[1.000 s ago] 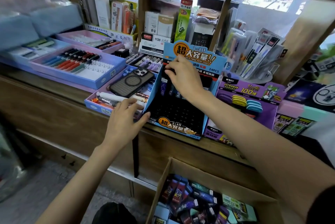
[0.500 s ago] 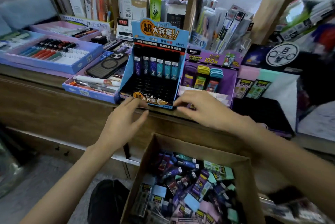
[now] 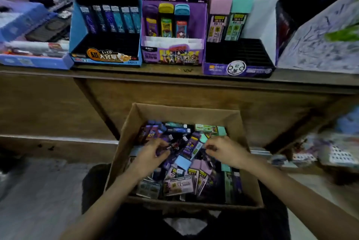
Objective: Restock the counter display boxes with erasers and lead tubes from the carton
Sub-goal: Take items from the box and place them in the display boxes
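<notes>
The counter [image 3: 171, 70] runs across just beyond the carton [image 3: 186, 115], which sits low in front of the person, open and heaped with mixed packs. Three display boxes stand on the counter past the carton's far wall. Beyond its left corner is a blue box [image 3: 76, 31] with one row of tubes [image 3: 110, 19] at the back and bare black slots in front. A purple box [image 3: 196, 20] straight beyond holds three fat cases, and a white-walled box [image 3: 262, 20] beyond the right corner holds two packs and many empty slots. Both hands are down in the carton, the left hand [image 3: 153, 154] on the left of the pile [image 3: 182, 181] and the right hand [image 3: 223, 150] on the right. The fingers of each are bent into the packs, but the blur stops me telling whether either has closed on anything. This looks like the picking step. It would go best one kind at a time, say the dark tubes near the carton's far wall for the blue box, squared up with labels one way, not a mixed fistful. The pastel blocks [image 3: 182, 163] mid-carton, erasers I take it, lie loose on top, so I would lift those aside first.
</notes>
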`<state>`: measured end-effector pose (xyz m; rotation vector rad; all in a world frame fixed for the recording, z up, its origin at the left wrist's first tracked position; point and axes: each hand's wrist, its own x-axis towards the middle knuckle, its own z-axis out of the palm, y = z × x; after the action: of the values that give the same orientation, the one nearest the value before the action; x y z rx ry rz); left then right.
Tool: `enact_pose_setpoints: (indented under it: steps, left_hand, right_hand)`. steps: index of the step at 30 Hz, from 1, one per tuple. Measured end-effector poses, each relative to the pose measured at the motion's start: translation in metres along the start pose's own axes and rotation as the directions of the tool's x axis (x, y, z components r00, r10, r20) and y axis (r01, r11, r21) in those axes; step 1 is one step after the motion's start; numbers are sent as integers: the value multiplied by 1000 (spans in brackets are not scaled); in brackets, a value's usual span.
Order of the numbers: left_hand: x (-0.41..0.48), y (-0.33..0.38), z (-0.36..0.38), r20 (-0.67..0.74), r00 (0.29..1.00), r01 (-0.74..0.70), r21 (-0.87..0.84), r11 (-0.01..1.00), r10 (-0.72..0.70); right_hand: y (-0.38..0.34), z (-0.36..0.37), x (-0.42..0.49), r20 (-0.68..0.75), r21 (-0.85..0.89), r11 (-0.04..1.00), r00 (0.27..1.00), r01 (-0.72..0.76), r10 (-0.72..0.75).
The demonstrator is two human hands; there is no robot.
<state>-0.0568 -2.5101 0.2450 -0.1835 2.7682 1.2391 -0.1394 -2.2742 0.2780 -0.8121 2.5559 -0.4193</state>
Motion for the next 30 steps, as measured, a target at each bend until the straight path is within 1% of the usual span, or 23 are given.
enact_pose_setpoints:
  steps: [2,4,6,7,10,12,15,17,20,23,25,27,28,30]
  left_hand:
    - [-4,-11,16,22,999,26,-40,999,-25]
    - [-4,-17,28,17,999,36,-31,999,-36]
    - [2,-16,36,-11,999,53,-53,997,-53]
    - [6,-13,39,-21,998,57,-82,995,-59]
    - [23,0,48,-6,997,70,-141,988,-71]
    - [31,6,58,11,993,120,-155,981,-120]
    - [36,11,73,33,974,225,-91,970,-223]
    - [39,13,76,71,966,255,-81,963,-250]
    - [42,13,72,199,942,276,-7,961,-269]
    - [44,10,66,320,899,292,68,954,-298]
    - [43,9,62,378,866,315,99,944,-328]
    - [40,9,60,412,845,332,93,939,-340]
    - [38,10,60,415,845,345,57,937,-336]
    - [35,11,62,386,865,376,-74,924,-321]
  right_hand:
    - [11,24,-6,-31,32,989,988,-147,148]
    - [18,43,-9,-87,133,947,948,-292,305]
    - [20,54,-6,-105,238,891,902,-387,419]
    - [19,58,-3,-99,295,865,887,-407,451]
    - [10,72,7,-79,550,747,867,-374,492]
    - [4,81,11,-80,666,659,845,-349,529]
    - [4,86,12,-54,748,568,820,-345,569]
    - [7,86,12,-15,797,497,811,-343,584]
    - [11,84,9,38,855,403,814,-326,580]
    - [14,82,5,99,886,324,817,-332,569]
    - [15,81,2,127,898,287,820,-334,557]
    - [16,81,0,138,902,276,828,-332,544]
    - [16,81,0,134,901,283,833,-327,536]
    - [16,81,-1,114,898,308,844,-313,524]
